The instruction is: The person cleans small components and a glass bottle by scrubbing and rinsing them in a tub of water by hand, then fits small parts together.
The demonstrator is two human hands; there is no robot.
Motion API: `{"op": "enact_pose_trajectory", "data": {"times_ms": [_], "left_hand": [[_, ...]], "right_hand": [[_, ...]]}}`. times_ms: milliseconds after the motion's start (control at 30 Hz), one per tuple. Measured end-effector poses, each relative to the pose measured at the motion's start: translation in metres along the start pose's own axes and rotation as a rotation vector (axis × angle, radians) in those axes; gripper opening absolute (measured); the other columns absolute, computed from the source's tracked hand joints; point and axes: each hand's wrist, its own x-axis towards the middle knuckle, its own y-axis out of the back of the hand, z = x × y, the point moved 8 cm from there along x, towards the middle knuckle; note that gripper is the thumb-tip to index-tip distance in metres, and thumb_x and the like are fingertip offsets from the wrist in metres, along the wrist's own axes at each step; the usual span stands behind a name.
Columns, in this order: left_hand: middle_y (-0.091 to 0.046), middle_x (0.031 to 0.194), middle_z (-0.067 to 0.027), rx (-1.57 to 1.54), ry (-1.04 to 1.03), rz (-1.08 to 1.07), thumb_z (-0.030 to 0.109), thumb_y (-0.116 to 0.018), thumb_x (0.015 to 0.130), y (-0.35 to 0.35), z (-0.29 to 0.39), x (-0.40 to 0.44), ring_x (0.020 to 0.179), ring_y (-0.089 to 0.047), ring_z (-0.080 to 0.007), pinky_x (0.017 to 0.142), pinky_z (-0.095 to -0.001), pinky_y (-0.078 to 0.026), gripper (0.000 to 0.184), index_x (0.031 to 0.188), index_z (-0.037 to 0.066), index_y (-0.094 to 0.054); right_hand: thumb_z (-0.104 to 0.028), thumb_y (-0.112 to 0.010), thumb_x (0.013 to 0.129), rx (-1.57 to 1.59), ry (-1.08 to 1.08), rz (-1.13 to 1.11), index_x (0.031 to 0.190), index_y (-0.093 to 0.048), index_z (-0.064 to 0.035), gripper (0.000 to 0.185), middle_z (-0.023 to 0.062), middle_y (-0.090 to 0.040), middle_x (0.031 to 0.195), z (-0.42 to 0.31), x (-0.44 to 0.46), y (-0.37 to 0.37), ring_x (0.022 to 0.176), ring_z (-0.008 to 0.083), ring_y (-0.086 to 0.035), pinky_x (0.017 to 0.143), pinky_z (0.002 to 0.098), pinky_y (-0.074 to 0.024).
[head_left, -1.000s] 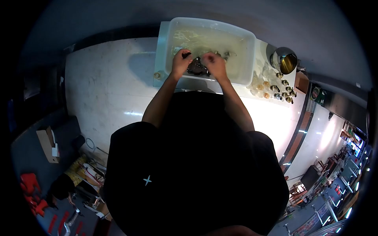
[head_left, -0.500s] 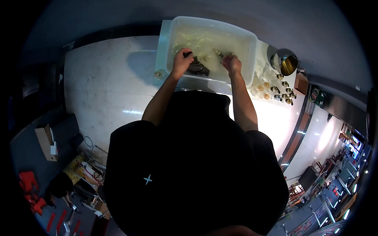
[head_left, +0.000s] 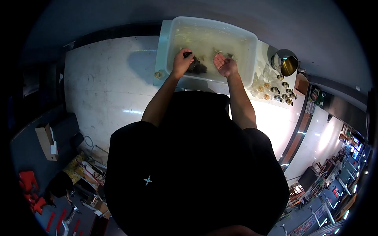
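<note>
A large white tub of cloudy yellowish water stands in front of me. My left hand is closed around part of a dark object at the tub's near left side; what the object is I cannot make out. Palm up, my right hand is over the water to the right, its fingers stretched out and nothing in them. Beyond that hand, small brownish-green pieces show in the water.
Right of the tub stand several small glass bottles with metal tops and a shiny metal pot. One small bottle is at the tub's left. A person bends at the far lower left, near an open cardboard box.
My right hand has moved right, away from the dark object, and turned palm up with its fingers spread. My left hand has stayed on the object.
</note>
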Motion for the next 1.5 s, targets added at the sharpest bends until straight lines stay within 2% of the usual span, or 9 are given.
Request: {"op": "enact_pose_trajectory", "data": {"times_ms": [267,467,567,667,867,1067,1267,1367,1500], "left_hand": [[-0.065,0.091,-0.0062,-0.012,-0.015,0.003,0.007,-0.067,0.091,0.000,0.001,0.000,0.072,-0.066,-0.0130,0.064,-0.0266,-0.052,0.019,0.108,0.001,-0.060],[-0.065,0.092,-0.0068,0.027,-0.013,-0.007,0.006,-0.066,0.091,-0.001,0.006,-0.003,0.076,-0.067,-0.0150,0.066,-0.0281,-0.053,0.019,0.108,0.001,-0.061],[-0.068,0.096,-0.0108,0.182,-0.140,0.007,0.005,-0.065,0.088,0.003,-0.003,0.002,0.082,-0.068,-0.0225,0.073,-0.0333,-0.054,0.019,0.107,0.002,-0.063],[-0.070,0.102,-0.0152,0.475,-0.243,0.051,0.002,-0.061,0.084,0.005,-0.002,0.002,0.090,-0.068,-0.0309,0.081,-0.0382,-0.053,0.021,0.105,0.003,-0.066],[-0.070,0.106,-0.0188,0.626,-0.025,0.018,0.004,-0.058,0.079,0.008,-0.027,0.010,0.098,-0.067,-0.0349,0.088,-0.0411,-0.050,0.030,0.106,0.005,-0.070],[-0.071,0.102,-0.0164,0.440,0.054,0.020,0.005,-0.056,0.080,0.016,-0.057,0.024,0.096,-0.067,-0.0322,0.087,-0.0393,-0.050,0.030,0.107,0.005,-0.069],[-0.067,0.099,-0.0070,0.238,0.177,-0.073,0.009,-0.061,0.088,0.009,-0.043,0.016,0.079,-0.062,-0.0142,0.067,-0.0278,-0.052,0.019,0.107,0.006,-0.066],[-0.067,0.099,-0.0065,0.067,0.273,-0.117,0.012,-0.062,0.091,0.001,-0.032,0.008,0.076,-0.062,-0.0120,0.064,-0.0265,-0.053,0.019,0.109,0.005,-0.065],[-0.067,0.101,-0.0076,-0.094,0.300,-0.148,0.013,-0.061,0.094,-0.006,-0.031,0.008,0.084,-0.066,-0.0159,0.073,-0.0288,-0.056,0.023,0.116,0.005,-0.063]], "right_hand": [[-0.022,-0.026,0.100,0.062,0.000,-0.030,0.116,-0.060,0.0032,0.045,0.0205,-0.068,0.114,0.000,-0.021,-0.016,0.106,0.0348,-0.067,0.098,0.0481,-0.0531],[-0.017,-0.039,0.095,-0.201,-0.326,-0.511,0.115,-0.061,-0.0026,0.033,0.0147,-0.069,0.104,0.006,0.021,0.013,0.089,0.0265,-0.067,0.084,0.0366,-0.0543],[-0.016,-0.050,0.090,-0.990,0.006,-0.148,0.130,-0.056,-0.0020,0.042,0.0183,-0.066,0.117,-0.001,0.056,0.050,0.103,0.0296,-0.065,0.092,0.0376,-0.0512],[-0.021,-0.063,0.083,-1.671,0.260,-0.083,0.145,-0.045,-0.0035,0.067,0.0218,-0.056,0.138,-0.004,-0.037,-0.029,0.127,0.0317,-0.054,0.105,0.0404,-0.0434],[-0.027,-0.075,0.073,-2.018,0.288,-0.108,0.153,-0.034,-0.0104,0.092,0.0243,-0.036,0.155,0.007,-0.030,-0.025,0.144,0.0364,-0.035,0.115,0.0416,-0.0330],[-0.022,-0.072,0.074,-2.072,0.741,-0.247,0.146,-0.046,-0.0134,0.076,0.0262,-0.047,0.145,0.030,-0.023,-0.063,0.135,0.0400,-0.044,0.110,0.0457,-0.0397],[-0.013,-0.070,0.073,-2.249,0.704,-0.236,0.115,-0.064,-0.0067,0.043,0.0184,-0.067,0.113,0.050,0.008,-0.057,0.109,0.0375,-0.063,0.094,0.0444,-0.0501],[-0.013,-0.071,0.077,-1.799,0.637,-0.157,0.107,-0.068,-0.0067,0.031,0.0126,-0.069,0.097,0.034,-0.010,-0.058,0.087,0.0302,-0.069,0.078,0.0380,-0.0552],[-0.015,-0.070,0.085,-1.185,0.242,-0.197,0.107,-0.066,-0.0060,0.024,0.0057,-0.067,0.093,0.024,-0.011,-0.048,0.075,0.0159,-0.065,0.069,0.0290,-0.0554]]}}
